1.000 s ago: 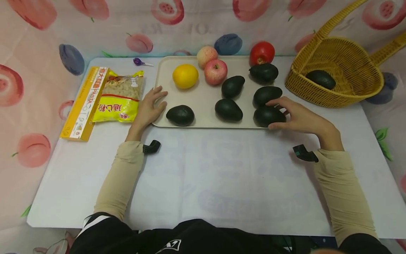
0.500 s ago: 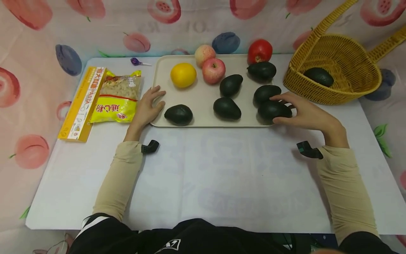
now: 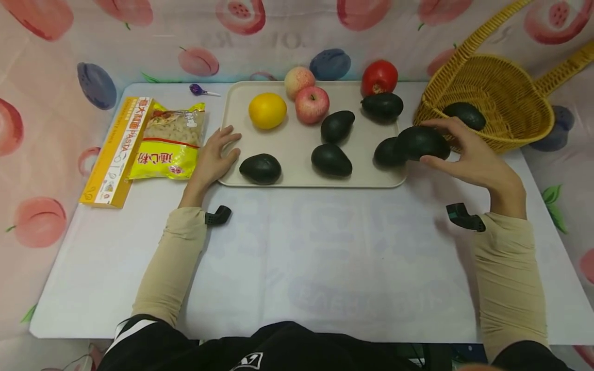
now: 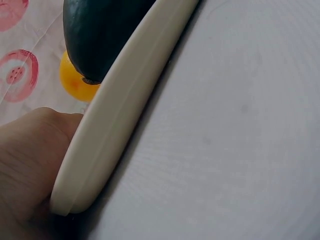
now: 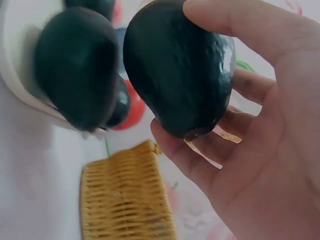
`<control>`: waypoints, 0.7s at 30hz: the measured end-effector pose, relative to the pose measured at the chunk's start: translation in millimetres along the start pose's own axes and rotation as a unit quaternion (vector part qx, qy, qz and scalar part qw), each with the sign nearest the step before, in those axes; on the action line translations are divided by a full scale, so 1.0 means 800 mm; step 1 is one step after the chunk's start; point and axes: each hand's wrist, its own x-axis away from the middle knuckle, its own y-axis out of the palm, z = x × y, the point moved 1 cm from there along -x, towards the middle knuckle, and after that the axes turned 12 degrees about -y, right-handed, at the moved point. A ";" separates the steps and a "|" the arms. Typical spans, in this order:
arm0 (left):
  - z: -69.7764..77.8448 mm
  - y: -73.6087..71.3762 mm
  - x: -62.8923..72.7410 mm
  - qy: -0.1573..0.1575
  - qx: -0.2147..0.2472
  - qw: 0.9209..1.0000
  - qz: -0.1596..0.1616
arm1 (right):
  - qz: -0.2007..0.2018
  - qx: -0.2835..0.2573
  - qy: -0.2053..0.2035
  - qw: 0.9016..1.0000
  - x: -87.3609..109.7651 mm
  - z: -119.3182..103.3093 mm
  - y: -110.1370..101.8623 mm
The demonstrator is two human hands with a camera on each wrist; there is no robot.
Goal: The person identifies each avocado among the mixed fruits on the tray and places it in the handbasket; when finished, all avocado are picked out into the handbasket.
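Note:
My right hand (image 3: 478, 154) grips a dark green avocado (image 3: 423, 143) between thumb and fingers, raised over the right edge of the cream tray (image 3: 287, 180). In the right wrist view the fingers wrap the far side of this avocado (image 5: 180, 70). Another avocado (image 3: 386, 153) lies partly hidden behind it on the tray. My left hand (image 3: 214, 158) rests at the tray's left edge with its fingers spread, near an avocado (image 3: 261, 169). In the left wrist view that hand (image 4: 37, 155) lies against the tray's rim (image 4: 107, 125). Several more avocados lie on the tray.
A wicker basket (image 3: 510, 136) holding one avocado (image 3: 465, 115) stands at the back right. On the tray are a lemon (image 3: 267, 110), an apple (image 3: 312, 105), a peach (image 3: 299, 82) and a red pomegranate (image 3: 379, 78). A pasta box (image 3: 116, 154), pasta bag (image 3: 169, 141) and lollipop (image 3: 197, 89) lie left.
My right hand has lifted the avocado from the tray's front right corner and carried it right and up, toward the basket. The left hand stays at the tray's edge.

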 end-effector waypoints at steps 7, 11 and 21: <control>-0.001 -0.001 0.001 0.003 0.000 1.000 -0.001 | 0.079 -0.018 -0.001 0.997 0.009 0.007 -0.022; -0.001 -0.001 0.001 0.003 0.001 1.000 -0.001 | 0.125 -0.015 0.005 0.992 0.016 0.012 -0.033; 0.000 -0.001 0.002 0.004 0.003 1.000 -0.002 | 0.208 -0.062 0.052 0.975 0.017 0.036 -0.057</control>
